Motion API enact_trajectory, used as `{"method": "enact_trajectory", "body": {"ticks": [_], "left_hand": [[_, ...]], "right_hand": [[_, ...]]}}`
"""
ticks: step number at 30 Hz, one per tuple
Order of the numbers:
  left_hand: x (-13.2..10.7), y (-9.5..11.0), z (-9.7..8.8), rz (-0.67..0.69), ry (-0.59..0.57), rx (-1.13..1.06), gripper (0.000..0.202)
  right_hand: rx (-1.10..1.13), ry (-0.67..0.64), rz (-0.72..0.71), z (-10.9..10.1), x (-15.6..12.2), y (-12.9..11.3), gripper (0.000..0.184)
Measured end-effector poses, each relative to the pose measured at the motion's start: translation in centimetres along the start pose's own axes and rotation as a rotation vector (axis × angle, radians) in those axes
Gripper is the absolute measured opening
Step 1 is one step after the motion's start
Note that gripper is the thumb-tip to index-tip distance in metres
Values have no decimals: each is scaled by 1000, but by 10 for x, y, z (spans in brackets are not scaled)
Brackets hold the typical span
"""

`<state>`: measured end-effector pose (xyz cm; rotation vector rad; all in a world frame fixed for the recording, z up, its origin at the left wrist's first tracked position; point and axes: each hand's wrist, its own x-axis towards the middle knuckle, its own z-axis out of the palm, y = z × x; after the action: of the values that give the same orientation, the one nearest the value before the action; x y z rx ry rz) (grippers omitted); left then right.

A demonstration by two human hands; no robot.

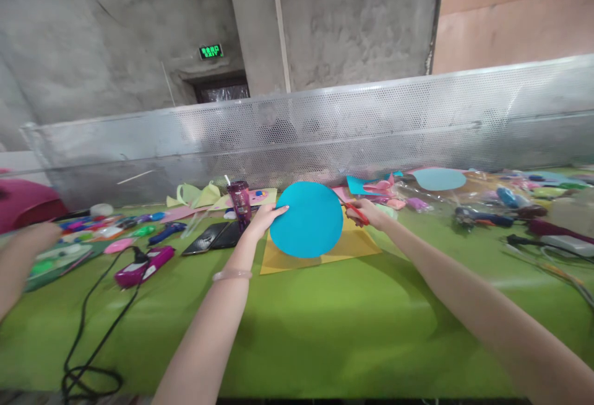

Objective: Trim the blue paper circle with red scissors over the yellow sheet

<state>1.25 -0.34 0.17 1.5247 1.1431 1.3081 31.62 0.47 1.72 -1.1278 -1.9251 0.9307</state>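
A blue paper circle is raised a little over the table, its left edge pinched in my left hand. The thumb lies on the front of the paper, while the other fingers are mostly hidden behind it. My right hand grips red-handled scissors at the circle's right edge. Part of the scissors is hidden, and I cannot tell whether the blades touch the paper. Beneath the circle a yellow sheet lies flat on the green table.
Left of the sheet are a purple tumbler with a straw, a dark phone and a magenta power strip with a black cord. Another person's arm reaches in at far left. Behind stands a perforated metal panel. Craft pieces crowd the right side.
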Motion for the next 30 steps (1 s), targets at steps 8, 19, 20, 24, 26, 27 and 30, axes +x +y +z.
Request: {"method": "enact_trajectory", "body": {"ticks": [8, 19, 20, 24, 26, 27, 30], "left_hand": [[-1, 1, 0, -13, -6, 7, 47], [-8, 7, 1, -29, -1, 34, 52], [-7, 6, 0, -33, -5, 42, 53], [-3, -1, -5, -36, -31, 51, 52], [-2, -3, -7, -33, -41, 37, 50], [-2, -3, -8, -36, -42, 37, 49], [-2, -3, -8, -46, -33, 59, 49]], "right_hand": [[4, 14, 3, 0, -4, -4, 21], [2, -9, 5, 1, -8, -10, 23], [0, -18, 0, 1, -8, -9, 22], [-13, -40, -2, 1, -7, -7, 17], [-23, -34, 16, 1, -7, -7, 15], [-29, -32, 26, 1, -7, -7, 14], [-46, -31, 38, 1, -8, -8, 12]]}}
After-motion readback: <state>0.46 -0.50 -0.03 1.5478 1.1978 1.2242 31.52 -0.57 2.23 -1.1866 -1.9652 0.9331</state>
